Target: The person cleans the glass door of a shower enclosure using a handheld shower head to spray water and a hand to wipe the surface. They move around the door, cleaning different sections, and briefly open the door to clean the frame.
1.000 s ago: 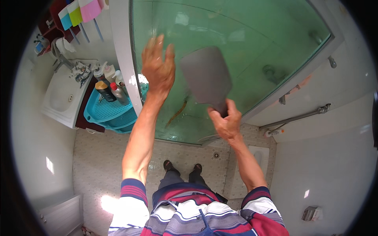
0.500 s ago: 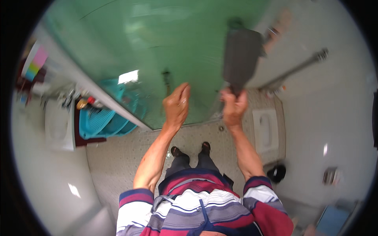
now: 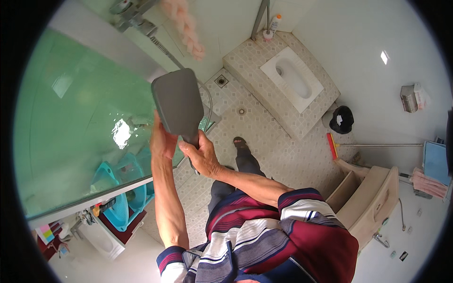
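Note:
My right hand [image 3: 204,156] is closed round the handle of a dark grey, paddle-shaped shower head [image 3: 179,101], held up with its broad flat side showing. A thin metal hose [image 3: 208,101] curves past the shower head toward the wall. Behind the lower left edge of the shower head is my left hand [image 3: 164,143], its visible finger stretched out. The head hides the other fingertips, and whether they touch it I cannot tell. A green glass panel [image 3: 71,127] stands close to the left.
A mixer tap [image 3: 134,19] and a pink braided scrubber [image 3: 185,28] hang at the wall. A squat toilet [image 3: 297,79] sits on a raised tiled step, with a black bin [image 3: 341,119] nearby. Turquoise baskets [image 3: 118,200], a red squeegee [image 3: 332,146] and a beige cabinet [image 3: 363,193] stand lower down.
My view has swung to the right. The shower head has come closer to my left hand, which now lies partly behind it. My right hand still grips the handle.

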The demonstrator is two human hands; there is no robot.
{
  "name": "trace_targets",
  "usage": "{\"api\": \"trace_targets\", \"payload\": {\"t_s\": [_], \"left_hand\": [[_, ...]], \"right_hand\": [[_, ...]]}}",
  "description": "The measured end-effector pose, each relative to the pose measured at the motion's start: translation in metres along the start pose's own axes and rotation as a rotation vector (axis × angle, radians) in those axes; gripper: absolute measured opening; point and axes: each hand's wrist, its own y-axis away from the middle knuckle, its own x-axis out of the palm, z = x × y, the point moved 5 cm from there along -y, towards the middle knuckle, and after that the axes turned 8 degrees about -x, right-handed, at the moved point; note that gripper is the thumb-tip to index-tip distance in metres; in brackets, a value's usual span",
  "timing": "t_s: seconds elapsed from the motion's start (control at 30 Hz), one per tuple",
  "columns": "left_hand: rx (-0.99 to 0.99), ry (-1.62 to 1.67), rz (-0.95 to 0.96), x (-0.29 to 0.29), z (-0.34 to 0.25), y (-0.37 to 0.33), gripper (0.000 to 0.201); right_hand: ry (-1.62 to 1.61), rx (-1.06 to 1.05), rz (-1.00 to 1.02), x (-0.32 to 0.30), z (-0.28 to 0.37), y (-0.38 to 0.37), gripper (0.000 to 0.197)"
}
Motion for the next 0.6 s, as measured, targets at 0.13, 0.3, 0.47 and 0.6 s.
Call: {"api": "trace_targets", "payload": {"t_s": [0.13,0.3,0.47,0.6], "left_hand": [[0.041,-0.01,-0.071,0.019,0.0,-0.022,0.028],[0.257,-0.566,-0.35,0.025,0.003,-0.026,0.021],[0.646,-0.905,-0.455,0.068,-0.013,-0.003,0.02],[1.125,-1.166,-0.52,0.148,-0.083,0.025,0.025]], "right_hand": [[-0.006,0.038,0.014,-0.024,0.004,-0.001,0.027],[-0.108,0.075,-0.175,-0.053,-0.001,-0.03,0.027],[-0.191,0.203,-0.27,-0.084,-0.004,-0.063,0.035],[-0.164,0.213,-0.263,-0.106,-0.013,-0.083,0.035]]}}
